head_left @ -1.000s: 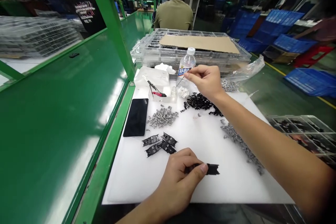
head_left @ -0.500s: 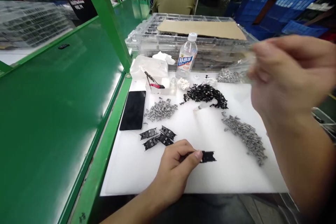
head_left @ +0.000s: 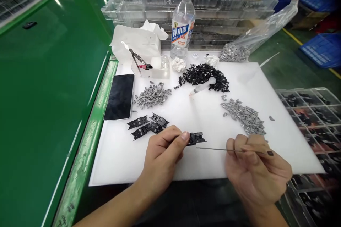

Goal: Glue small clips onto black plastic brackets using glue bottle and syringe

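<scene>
My left hand [head_left: 166, 147] pinches a flat black plastic part [head_left: 197, 138] between thumb and fingers, its right end sticking out. Low at the right, my right hand [head_left: 257, 168] is closed around a thin metal rod [head_left: 213, 149] with a dark blob at its rear end. The rod's tip points left, just below the black part and seemingly apart from it. Several similar black parts [head_left: 138, 122] lie beyond my left hand. A heap of small grey metal pieces [head_left: 243, 115] spreads beyond my right hand.
On the white work mat [head_left: 170, 170] are a black-screened phone [head_left: 119, 96], another grey heap [head_left: 153, 95], a pile of small black pieces [head_left: 205, 78], a syringe [head_left: 202, 86] and a bottle [head_left: 183, 25]. Clear trays [head_left: 213, 16] stack behind; a compartment tray [head_left: 310, 110] stands at right.
My right hand has come down from its raised, blurred position to beside the black part, and the rod now shows clearly. My left hand keeps its hold. The view has tilted downward.
</scene>
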Motion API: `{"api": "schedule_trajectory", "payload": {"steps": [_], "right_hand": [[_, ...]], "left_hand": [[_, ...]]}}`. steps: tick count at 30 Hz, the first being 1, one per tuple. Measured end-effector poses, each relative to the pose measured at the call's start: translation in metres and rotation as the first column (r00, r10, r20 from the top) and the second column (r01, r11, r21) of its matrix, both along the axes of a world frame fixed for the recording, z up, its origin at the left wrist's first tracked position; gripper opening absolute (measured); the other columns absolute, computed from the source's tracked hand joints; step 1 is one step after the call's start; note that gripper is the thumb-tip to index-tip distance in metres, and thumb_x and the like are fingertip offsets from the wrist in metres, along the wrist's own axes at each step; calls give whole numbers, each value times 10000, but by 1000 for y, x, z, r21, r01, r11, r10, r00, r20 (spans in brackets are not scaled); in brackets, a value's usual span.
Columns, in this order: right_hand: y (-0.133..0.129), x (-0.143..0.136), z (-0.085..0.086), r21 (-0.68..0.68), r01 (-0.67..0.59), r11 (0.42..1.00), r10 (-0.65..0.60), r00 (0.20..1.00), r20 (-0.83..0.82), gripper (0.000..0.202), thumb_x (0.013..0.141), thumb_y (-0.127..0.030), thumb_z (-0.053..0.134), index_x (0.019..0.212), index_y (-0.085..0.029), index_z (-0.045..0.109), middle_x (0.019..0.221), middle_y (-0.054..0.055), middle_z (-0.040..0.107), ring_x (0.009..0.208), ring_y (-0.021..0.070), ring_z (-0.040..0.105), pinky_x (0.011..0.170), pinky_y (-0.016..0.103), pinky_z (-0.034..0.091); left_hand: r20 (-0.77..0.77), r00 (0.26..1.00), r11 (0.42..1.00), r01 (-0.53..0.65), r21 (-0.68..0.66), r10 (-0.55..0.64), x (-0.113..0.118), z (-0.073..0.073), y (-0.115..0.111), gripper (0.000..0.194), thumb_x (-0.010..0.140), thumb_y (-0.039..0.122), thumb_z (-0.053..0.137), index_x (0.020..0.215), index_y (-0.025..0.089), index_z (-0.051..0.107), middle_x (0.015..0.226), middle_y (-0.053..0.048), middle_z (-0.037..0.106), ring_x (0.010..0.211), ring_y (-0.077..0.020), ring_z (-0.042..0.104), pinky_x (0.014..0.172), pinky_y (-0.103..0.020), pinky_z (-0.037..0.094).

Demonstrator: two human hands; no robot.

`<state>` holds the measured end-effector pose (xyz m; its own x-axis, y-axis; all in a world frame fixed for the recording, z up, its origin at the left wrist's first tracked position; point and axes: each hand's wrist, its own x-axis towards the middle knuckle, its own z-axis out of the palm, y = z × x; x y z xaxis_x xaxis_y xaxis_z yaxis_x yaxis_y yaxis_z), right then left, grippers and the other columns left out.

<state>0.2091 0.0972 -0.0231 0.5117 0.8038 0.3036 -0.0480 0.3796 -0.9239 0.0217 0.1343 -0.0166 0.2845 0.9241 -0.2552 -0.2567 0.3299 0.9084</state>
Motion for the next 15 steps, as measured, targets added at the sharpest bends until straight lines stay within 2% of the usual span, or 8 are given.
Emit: {"api": "schedule_trajectory", "payload": {"steps": [5, 9, 12, 15], "right_hand": [[0, 0, -2, 16, 6, 1000, -6, 1000, 17, 48, 846, -274, 839, 887, -293, 855, 641, -8, 400, 564, 158, 435, 475, 355, 334], [0, 0, -7, 71, -14, 997, 12, 1000, 25, 84, 850, -161, 808, 887, -229, 840, 669, -9, 442, 599, 146, 484, 495, 335, 352], [-2, 2, -7, 107, -54, 993, 56, 998, -23, 94, 875, -138, 771, 902, -205, 832, 675, -21, 418, 566, 113, 424, 471, 310, 318], [-4, 12, 7, 83, -69, 994, 77, 993, -90, 88, 909, -211, 748, 906, -258, 823, 666, -35, 332, 530, 103, 331, 440, 299, 267]], "left_hand": [[11, 1000, 1000, 0, 4, 0, 0, 1, 0, 450, 1006, 427, 718, 671, 154, 593, 729, 22, 431, 606, -84, 418, 539, -278, 330], [15, 1000, 1000, -1, -9, 1, 0, 1, 0, 458, 1005, 426, 720, 663, 156, 579, 724, 24, 429, 600, -86, 414, 539, -279, 331], [47, 999, 1000, -6, -26, 8, 1, 1, 1, 455, 1000, 426, 725, 663, 157, 579, 728, 26, 419, 588, -84, 398, 528, -283, 316], [54, 999, 1000, -6, -27, 8, 0, 1, 1, 450, 996, 436, 728, 670, 156, 594, 731, 26, 418, 583, -83, 393, 526, -285, 312]]}}
